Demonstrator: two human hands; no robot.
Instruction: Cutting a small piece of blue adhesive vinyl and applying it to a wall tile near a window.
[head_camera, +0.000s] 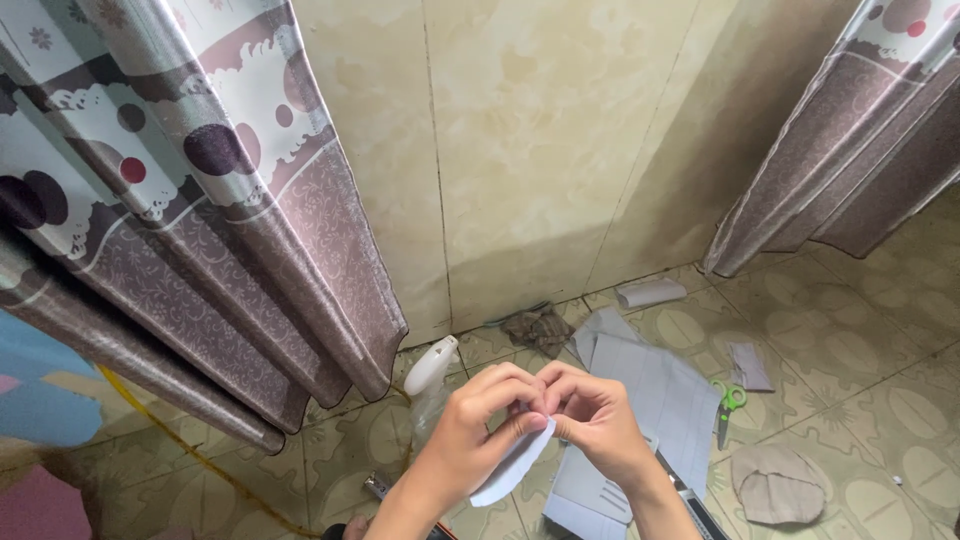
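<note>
From my remote station I log the following. Both hands are raised in the lower centre of the head view, meeting above the floor. The left hand (478, 432) has its fingers curled and pinches the upper edge of a pale paper piece (512, 464), which hangs down from the grip with a curved lower edge. The right hand (598, 415) is closed in against the left, its fingertips pinching the same upper edge of the paper; the two hands touch at the fingertips. I cannot tell exactly how the paper is folded between the fingers, as the knuckles cover that spot.

On the tiled floor (880, 330) below and right of the hands lie several grey paper sheets (660, 390), overlapping. Just right of them rest green-handled scissors (727, 405). A rounded beige cut-out (775, 485) lies near the lower right, and a small grey scrap (750, 366) sits above the scissors. A white spray bottle (432, 365) stands left of the hands, near the foot of a patterned curtain (230, 230). A rolled white paper (651, 292) lies against the beige wall (540, 150), with a crumpled brown rag (540, 330) near it.
</note>
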